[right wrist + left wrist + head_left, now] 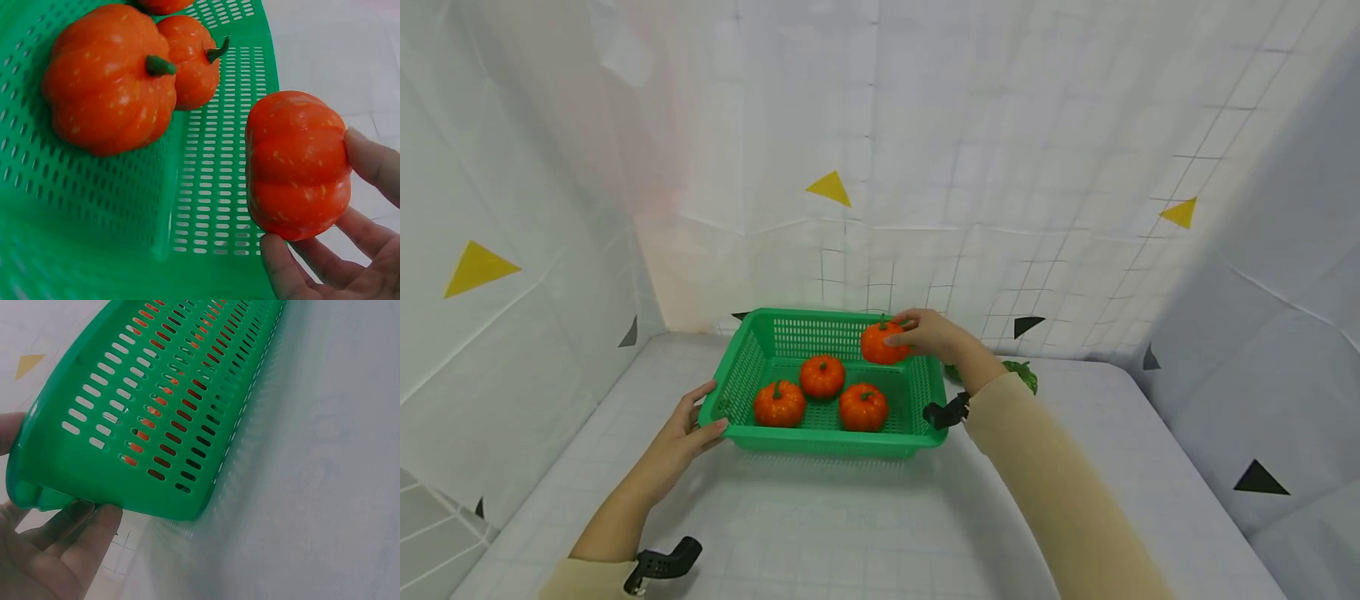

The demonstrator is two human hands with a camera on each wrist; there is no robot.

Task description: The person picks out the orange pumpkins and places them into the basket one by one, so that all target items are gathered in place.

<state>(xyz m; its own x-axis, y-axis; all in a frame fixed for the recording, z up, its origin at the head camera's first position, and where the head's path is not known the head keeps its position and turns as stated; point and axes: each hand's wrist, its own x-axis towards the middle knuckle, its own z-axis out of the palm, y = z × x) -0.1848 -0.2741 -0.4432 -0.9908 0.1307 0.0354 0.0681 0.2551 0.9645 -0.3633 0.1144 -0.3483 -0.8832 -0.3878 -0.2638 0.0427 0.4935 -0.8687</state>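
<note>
A green plastic basket (835,444) with slotted walls stands on the table, three small orange pumpkins inside: one at left (779,405), one farther back (822,377) and one toward the front (863,407). My left hand (681,437) grips the basket's left end, thumb and fingers on either side of the rim, as the left wrist view shows. Above the basket's back right part, my right hand (931,333) holds a fourth pumpkin (300,165) between thumb and fingers. That pumpkin's stem points up in the head view.
Right of the basket, green leafy pieces (1022,375) are partly hidden behind my right forearm. The white table (850,533) is enclosed by white sheeting (962,125) at the back and sides, marked with yellow and black triangles.
</note>
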